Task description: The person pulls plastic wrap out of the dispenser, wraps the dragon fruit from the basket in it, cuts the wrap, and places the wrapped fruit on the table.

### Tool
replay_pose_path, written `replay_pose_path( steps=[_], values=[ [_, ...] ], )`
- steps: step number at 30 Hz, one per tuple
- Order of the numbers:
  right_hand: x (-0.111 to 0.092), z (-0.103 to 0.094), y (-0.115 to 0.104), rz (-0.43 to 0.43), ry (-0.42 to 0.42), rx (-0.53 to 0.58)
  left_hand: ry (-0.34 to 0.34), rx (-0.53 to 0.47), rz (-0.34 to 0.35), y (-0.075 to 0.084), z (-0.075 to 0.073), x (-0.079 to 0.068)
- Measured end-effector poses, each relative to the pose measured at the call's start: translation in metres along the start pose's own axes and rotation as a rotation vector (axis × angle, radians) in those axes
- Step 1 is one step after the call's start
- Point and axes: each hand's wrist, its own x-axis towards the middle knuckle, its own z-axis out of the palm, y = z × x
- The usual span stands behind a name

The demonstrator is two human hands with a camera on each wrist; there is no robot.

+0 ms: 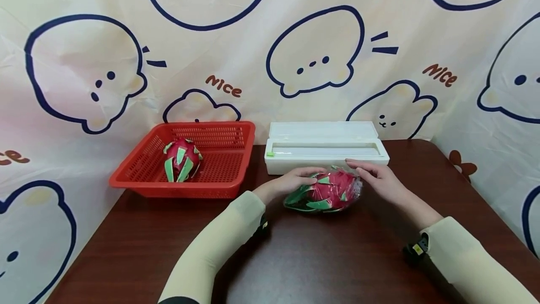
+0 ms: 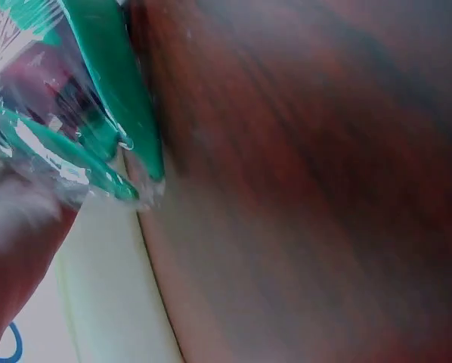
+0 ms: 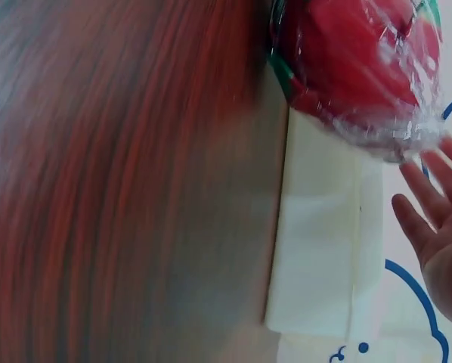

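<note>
A dragon fruit (image 1: 335,186), pink-red with green scales, is wrapped in clear plastic film and lies on its side at or just above the table. My left hand (image 1: 291,182) holds its left end, fingers over the top. In the left wrist view, film covers the green scale tips (image 2: 109,83); most of that hand is out of frame. My right hand (image 1: 379,179) is at the fruit's right end with fingers extended. The right wrist view shows its spread fingers (image 3: 430,200) beside crinkled film (image 3: 407,140) on the fruit; whether they touch it I cannot tell.
A red plastic basket (image 1: 211,186) stands at the back left, with an unwrapped dragon fruit (image 1: 182,159) in it. Behind my hands is a white cling-film box (image 1: 329,165) with its lid raised. A patterned cloth (image 1: 312,107) hangs behind the dark wooden table (image 1: 320,257).
</note>
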Motion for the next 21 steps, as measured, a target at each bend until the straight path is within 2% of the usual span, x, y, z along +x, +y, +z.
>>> replay_pose_path(
  steps=[5, 11, 17, 21],
  values=[
    [-0.005, 0.001, 0.001, -0.053, -0.070, -0.071, -0.005, 0.076, 0.052, 0.001, 0.000, 0.006],
    [-0.004, 0.006, 0.006, -0.048, -0.090, -0.059, 0.007, 0.141, 0.048, 0.004, -0.003, 0.007],
    [-0.004, 0.007, 0.010, -0.051, -0.097, -0.025, 0.109, 0.266, 0.130, 0.000, -0.013, -0.010],
    [-0.004, 0.003, 0.011, -0.041, -0.097, -0.026, 0.129, 0.322, 0.163, -0.001, -0.015, -0.023]
  ],
)
